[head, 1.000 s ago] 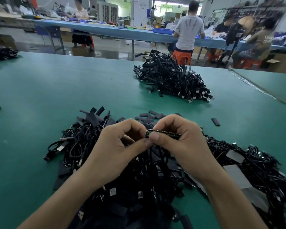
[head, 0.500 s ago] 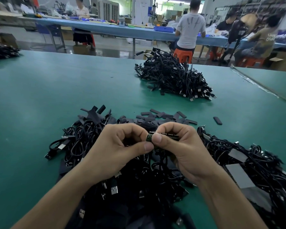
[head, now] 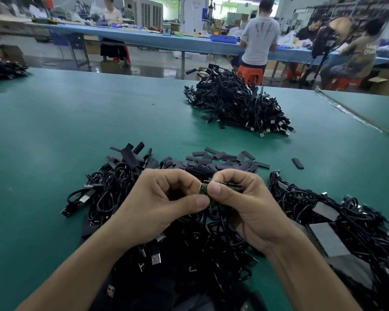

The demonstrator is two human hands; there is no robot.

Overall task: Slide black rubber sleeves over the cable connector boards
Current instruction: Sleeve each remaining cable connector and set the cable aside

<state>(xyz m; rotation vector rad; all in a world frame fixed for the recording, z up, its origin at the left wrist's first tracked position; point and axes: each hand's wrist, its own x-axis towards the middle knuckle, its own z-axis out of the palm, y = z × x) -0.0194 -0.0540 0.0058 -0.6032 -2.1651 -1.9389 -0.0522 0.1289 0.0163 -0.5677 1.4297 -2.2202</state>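
Observation:
A small green connector board [head: 220,184] with a row of pins is held over the near heap of black USB cables [head: 189,234]. My right hand [head: 245,205] pinches the board between thumb and curled fingers. My left hand [head: 164,203] is curled at the board's left end, thumb tip against it; whatever its fingers hold is hidden in the fist. Loose black rubber sleeves [head: 225,161] lie scattered just beyond my hands. One sleeve [head: 297,163] lies alone to the right.
A second heap of black cables [head: 236,104] sits farther back on the green table [head: 54,135]. Grey foam strips [head: 330,241] lie among cables at the right. Another cable pile [head: 2,69] is at the far left. People work at blue benches behind.
My hands stay together on the board with only small finger shifts. The view has tilted down a little, so more loose sleeves show beyond my hands.

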